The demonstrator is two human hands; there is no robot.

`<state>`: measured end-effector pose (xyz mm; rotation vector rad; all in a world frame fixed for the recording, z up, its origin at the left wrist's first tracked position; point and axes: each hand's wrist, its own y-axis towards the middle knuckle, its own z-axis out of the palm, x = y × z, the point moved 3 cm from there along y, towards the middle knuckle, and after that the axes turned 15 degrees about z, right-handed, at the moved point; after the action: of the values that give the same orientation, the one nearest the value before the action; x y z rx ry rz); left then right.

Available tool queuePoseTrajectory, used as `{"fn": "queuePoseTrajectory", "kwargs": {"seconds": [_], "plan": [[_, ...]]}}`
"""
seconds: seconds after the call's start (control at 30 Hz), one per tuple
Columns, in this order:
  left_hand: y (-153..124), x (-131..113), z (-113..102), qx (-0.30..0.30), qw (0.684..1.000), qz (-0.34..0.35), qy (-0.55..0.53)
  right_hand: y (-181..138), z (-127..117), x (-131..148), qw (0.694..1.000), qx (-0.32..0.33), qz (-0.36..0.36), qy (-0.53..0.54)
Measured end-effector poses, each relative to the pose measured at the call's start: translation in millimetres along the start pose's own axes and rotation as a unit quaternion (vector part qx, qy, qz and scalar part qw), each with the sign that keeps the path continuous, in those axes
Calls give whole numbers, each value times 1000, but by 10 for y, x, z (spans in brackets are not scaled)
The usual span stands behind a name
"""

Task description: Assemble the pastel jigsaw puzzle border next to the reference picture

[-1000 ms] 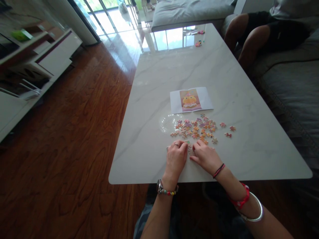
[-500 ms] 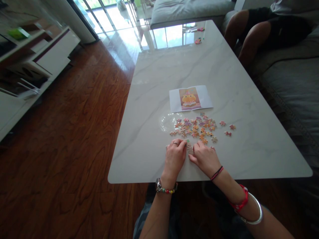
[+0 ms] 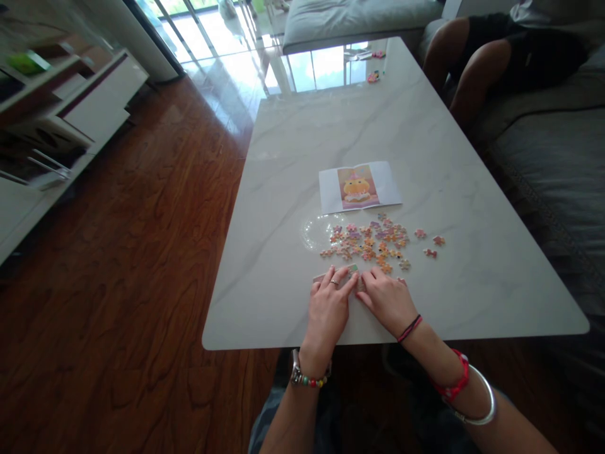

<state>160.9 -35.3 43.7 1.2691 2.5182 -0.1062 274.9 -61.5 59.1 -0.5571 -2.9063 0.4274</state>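
Observation:
My left hand (image 3: pixel 328 307) lies flat with fingers stretched out on a small joined strip of puzzle pieces (image 3: pixel 352 269) near the front edge of the white marble table (image 3: pixel 331 120). My right hand (image 3: pixel 388 301) rests beside it, fingertips bunched and pressed on a piece between the two hands. Just beyond the hands, a scatter of several loose pink and orange puzzle pieces (image 3: pixel 371 243) is spread out. A printed reference picture (image 3: pixel 358 186) of an orange figure lies farther back.
A clear plastic wrapper (image 3: pixel 314 230) lies left of the loose pieces. Small colourful items (image 3: pixel 373 77) sit at the table's far end. Another person's legs (image 3: pixel 467 69) rest on the grey sofa (image 3: pixel 553 164) at right. A low shelf unit (image 3: pixel 61 120) stands on the wooden floor at left.
My left hand's fingers have uncurled and stretched flat over the joined pieces. My right hand has shifted slightly forward. The view has moved a little.

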Motion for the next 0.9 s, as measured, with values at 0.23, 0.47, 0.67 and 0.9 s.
{"fn": "queuePoseTrajectory", "kwargs": {"seconds": [0.23,0.47,0.67,0.9], "plan": [[-21,-73,39,-15,1000,-26,-6,-63,-3,-55,994,29,-95,-50],[-15,187,-65,-82,992,1,-98,-19,55,-29,995,-40,-93,-7],[-159,357,-208,-182,974,-97,-90,55,88,-33,995,-31,-96,15],[-286,361,-88,-84,988,-80,-98,100,128,-92,992,-14,-78,99]]}}
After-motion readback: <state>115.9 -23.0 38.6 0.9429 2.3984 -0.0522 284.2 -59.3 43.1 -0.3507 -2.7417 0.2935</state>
